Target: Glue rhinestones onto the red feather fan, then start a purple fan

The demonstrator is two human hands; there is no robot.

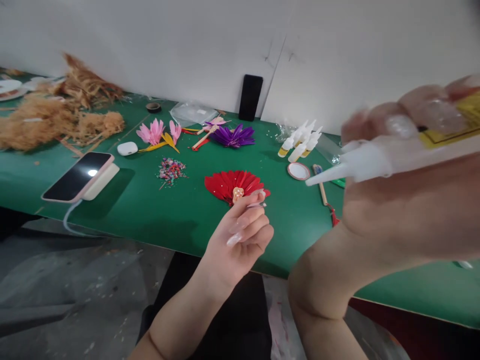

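Note:
My right hand (397,200), close to the camera and slightly blurred, grips a white glue bottle (375,162) with a yellow label. The bottle lies nearly level, its narrow nozzle pointing left and a little down. Lower in the middle, my left hand (243,232) is closed, thumb and forefinger pinched together. A small pale sliver shows between those fingers, too small to name. Just behind the fingertips is a red feather fan (232,182), dotted with tiny beads and bearing a gold heart-shaped ornament (238,194). My fingers partly cover its lower right side.
Several small glue bottles (300,142) stand beyond a round white lid (299,171). Mixed beads (171,171) lie in a pile left of the fan. Purple feathers (234,136), pink feathers (150,132), a phone on a stand (78,177) and tan fluff (37,122) occupy the green table.

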